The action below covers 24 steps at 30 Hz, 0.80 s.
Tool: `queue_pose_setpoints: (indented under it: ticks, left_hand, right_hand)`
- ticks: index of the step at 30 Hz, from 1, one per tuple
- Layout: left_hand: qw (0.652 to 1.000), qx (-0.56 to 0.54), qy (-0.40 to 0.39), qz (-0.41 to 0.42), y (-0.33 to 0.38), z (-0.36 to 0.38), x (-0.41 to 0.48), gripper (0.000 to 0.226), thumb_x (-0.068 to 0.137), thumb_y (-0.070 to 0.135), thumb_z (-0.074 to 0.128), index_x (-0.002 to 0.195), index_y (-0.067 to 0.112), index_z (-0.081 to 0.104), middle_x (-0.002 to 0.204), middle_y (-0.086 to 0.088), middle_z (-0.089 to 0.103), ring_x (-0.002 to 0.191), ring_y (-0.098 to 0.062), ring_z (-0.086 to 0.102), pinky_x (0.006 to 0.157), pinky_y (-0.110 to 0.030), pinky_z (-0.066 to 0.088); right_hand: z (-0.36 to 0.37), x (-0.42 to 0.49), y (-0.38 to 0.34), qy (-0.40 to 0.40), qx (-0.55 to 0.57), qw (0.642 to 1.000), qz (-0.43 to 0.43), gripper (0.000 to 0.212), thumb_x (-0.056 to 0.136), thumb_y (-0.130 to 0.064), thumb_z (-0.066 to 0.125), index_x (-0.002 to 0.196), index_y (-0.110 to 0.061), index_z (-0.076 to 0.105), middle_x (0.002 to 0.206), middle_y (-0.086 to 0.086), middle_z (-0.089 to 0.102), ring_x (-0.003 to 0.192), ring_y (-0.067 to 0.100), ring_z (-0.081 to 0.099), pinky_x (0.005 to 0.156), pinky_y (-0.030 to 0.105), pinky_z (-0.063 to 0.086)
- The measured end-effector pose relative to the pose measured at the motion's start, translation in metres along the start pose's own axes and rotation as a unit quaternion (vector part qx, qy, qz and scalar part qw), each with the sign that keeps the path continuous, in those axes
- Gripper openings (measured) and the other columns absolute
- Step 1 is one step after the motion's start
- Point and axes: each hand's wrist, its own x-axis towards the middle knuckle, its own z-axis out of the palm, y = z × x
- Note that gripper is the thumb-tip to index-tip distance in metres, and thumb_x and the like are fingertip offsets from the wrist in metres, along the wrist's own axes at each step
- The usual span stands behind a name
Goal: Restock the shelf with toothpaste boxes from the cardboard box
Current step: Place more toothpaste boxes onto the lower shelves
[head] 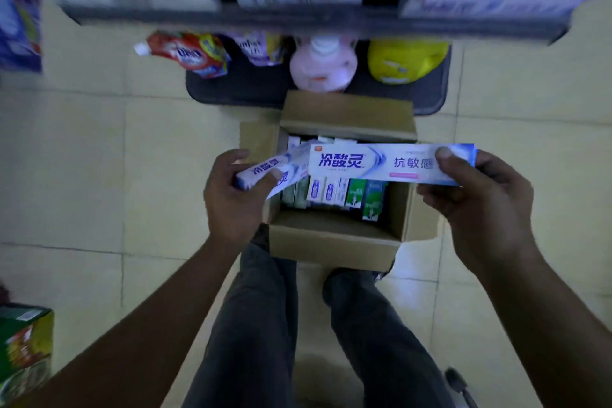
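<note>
Restocking in a dim shop aisle, seen from head height. Standing over the open carton (334,247) on the floor (82,149), w/ a paste box in each hand. In R hand (480,199): long box (374,164), pinched at its right end betw. thumb on top & curled fingers beneath; held level, label up, long axis left-right across the carton mouth. In L hand (231,199): slanted box (261,170), maybe two stacked, can't tell for sure; gripped near the lower end w/ fingers wrapped round, far end angled up-right to meet or overlap the long box's left end. No open palm on either side, both closed round cardboard. Below, more stock (334,192) upright in the carton. Straight ahead, beyond the carton: shelf (298,23), blurred, lined w/ packs, gaps not readable. Judged: pick done, placing not yet begun. About equally near the shelf w/ both hands; held parallel to the shelf edge at right, so prob. only a lift up & fwd needed, or a quarter turn if loading end-first; at left, straightening first. On the bottom tier just behind the carton: pink bottle (323,66) & yellow bottle (407,60).
</note>
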Motion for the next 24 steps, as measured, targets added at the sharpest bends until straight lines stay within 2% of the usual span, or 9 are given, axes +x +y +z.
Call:
queue_pose_setpoints:
  ticks: [3,5,7,11,14,16,19,21,24]
  left_hand:
    - [0.996,-0.065,0.050,0.033,0.083,-0.049,-0.022,0.043,0.073,0.015,0.093,0.103,0.017,0.062,0.095,-0.006,0.074,0.085,-0.015,0.071,0.077,-0.030,0.057]
    - [0.992,-0.084,0.072,0.061,0.139,-0.084,-0.033,0.032,0.074,0.011,0.091,0.095,0.018,0.068,0.087,0.011,0.074,0.078,0.000,0.066,0.074,-0.017,0.052]
    - [0.988,-0.112,0.078,0.074,0.193,-0.121,-0.039,0.030,0.073,0.009,0.089,0.096,0.020,0.072,0.083,0.016,0.075,0.073,0.008,0.064,0.070,-0.010,0.050]
    - [0.964,-0.193,0.124,0.136,0.290,-0.189,-0.045,0.047,0.071,0.005,0.087,0.111,0.023,0.070,0.105,0.009,0.074,0.090,0.005,0.066,0.074,-0.007,0.052]
    - [0.949,-0.207,0.145,0.188,0.355,-0.235,-0.043,0.046,0.076,-0.003,0.084,0.106,0.028,0.070,0.109,0.022,0.071,0.101,0.007,0.063,0.074,-0.001,0.047]
    - [0.951,-0.187,0.127,0.213,0.395,-0.265,-0.041,0.049,0.077,-0.014,0.079,0.095,0.031,0.072,0.100,0.026,0.072,0.089,0.014,0.063,0.067,-0.003,0.047]
    - [0.950,-0.169,0.087,0.248,0.452,-0.296,-0.040,0.054,0.073,-0.022,0.070,0.087,0.030,0.073,0.094,0.005,0.074,0.067,0.007,0.063,0.059,-0.008,0.048]
    - [0.943,-0.136,0.051,0.298,0.490,-0.311,-0.045,0.049,0.071,-0.022,0.071,0.086,0.024,0.073,0.091,-0.002,0.074,0.071,0.008,0.063,0.066,-0.004,0.045]
    - [0.934,-0.144,-0.016,0.326,0.532,-0.327,-0.050,0.031,0.078,-0.011,0.078,0.086,0.018,0.077,0.084,-0.002,0.075,0.080,-0.003,0.068,0.070,-0.006,0.047]
  right_hand:
    - [0.023,-0.046,-0.073,-0.021,0.034,0.999,-0.006,0.011,0.073,-0.027,0.080,0.076,-0.020,0.073,0.069,0.009,0.071,0.051,0.020,0.065,0.052,0.023,0.053]
    - [0.040,-0.079,-0.120,-0.047,0.060,0.997,-0.012,0.014,0.071,-0.029,0.079,0.080,-0.019,0.073,0.072,0.011,0.070,0.050,0.019,0.065,0.050,0.022,0.053]
    - [0.058,-0.113,-0.164,-0.077,0.079,0.994,-0.026,0.012,0.072,-0.027,0.079,0.079,-0.019,0.074,0.073,0.012,0.070,0.050,0.019,0.065,0.048,0.023,0.053]
    - [0.088,-0.175,-0.238,-0.135,0.092,0.983,-0.086,0.016,0.067,-0.025,0.082,0.078,-0.018,0.074,0.075,0.014,0.069,0.048,0.022,0.062,0.044,0.025,0.051]
    - [0.108,-0.215,-0.287,-0.160,0.097,0.972,-0.140,0.008,0.066,-0.023,0.081,0.071,-0.021,0.075,0.072,0.015,0.066,0.045,0.022,0.058,0.041,0.024,0.048]
    - [0.118,-0.239,-0.318,-0.176,0.105,0.963,-0.173,0.018,0.063,-0.024,0.082,0.077,-0.017,0.074,0.073,0.021,0.065,0.045,0.024,0.056,0.041,0.025,0.049]
    - [0.127,-0.267,-0.358,-0.177,0.110,0.951,-0.228,0.043,0.063,-0.022,0.080,0.099,-0.004,0.063,0.080,0.025,0.067,0.046,0.028,0.058,0.042,0.028,0.050]
    - [0.134,-0.285,-0.383,-0.172,0.128,0.941,-0.263,0.046,0.065,-0.018,0.079,0.104,-0.002,0.059,0.081,0.024,0.066,0.045,0.029,0.058,0.041,0.028,0.050]
    - [0.141,-0.303,-0.413,-0.173,0.143,0.921,-0.319,0.038,0.064,-0.020,0.080,0.093,-0.005,0.061,0.080,0.020,0.067,0.046,0.030,0.060,0.040,0.027,0.050]
